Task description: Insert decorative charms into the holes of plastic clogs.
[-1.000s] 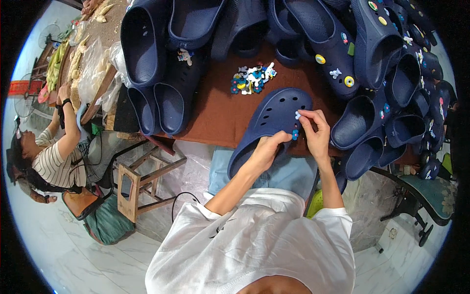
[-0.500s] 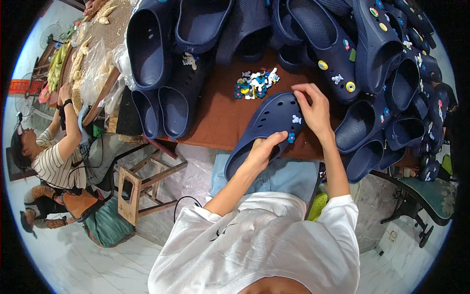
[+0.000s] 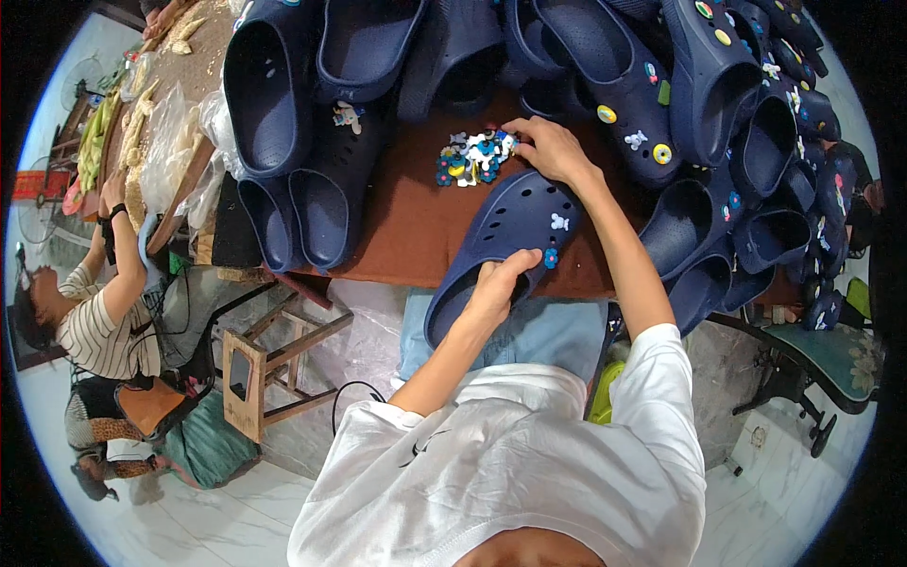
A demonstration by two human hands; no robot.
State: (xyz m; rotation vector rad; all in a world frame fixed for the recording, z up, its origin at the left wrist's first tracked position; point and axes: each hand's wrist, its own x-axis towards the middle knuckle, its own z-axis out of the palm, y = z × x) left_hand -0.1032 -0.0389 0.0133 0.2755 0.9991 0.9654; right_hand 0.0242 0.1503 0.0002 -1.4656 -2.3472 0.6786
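My left hand (image 3: 496, 288) is closed on a navy foam clog (image 3: 505, 219), its fingers inside the opening and its thumb on top. A white animal-shaped charm (image 3: 559, 222) and a blue flower charm (image 3: 550, 258) sit in holes on the clog's upper; other holes are bare. Beyond the toe lies a small pile of charms (image 3: 477, 159), mostly white and blue with some yellow. My right hand (image 3: 551, 149) reaches to the pile's right edge, thumb and forefinger apart beside a white charm. Nothing shows clearly gripped there.
Stacked navy clogs (image 3: 690, 227) rise on the right, and more clogs (image 3: 326, 208) stand at the left and back of the brown-covered table (image 3: 406, 227). A wooden stool (image 3: 244, 383) stands at the left. Another person (image 3: 109, 317) works at a table farther left.
My right hand has left the clog's toe and moved forward and left to the charm pile. My left hand still holds the clog. The whole view has shifted slightly.
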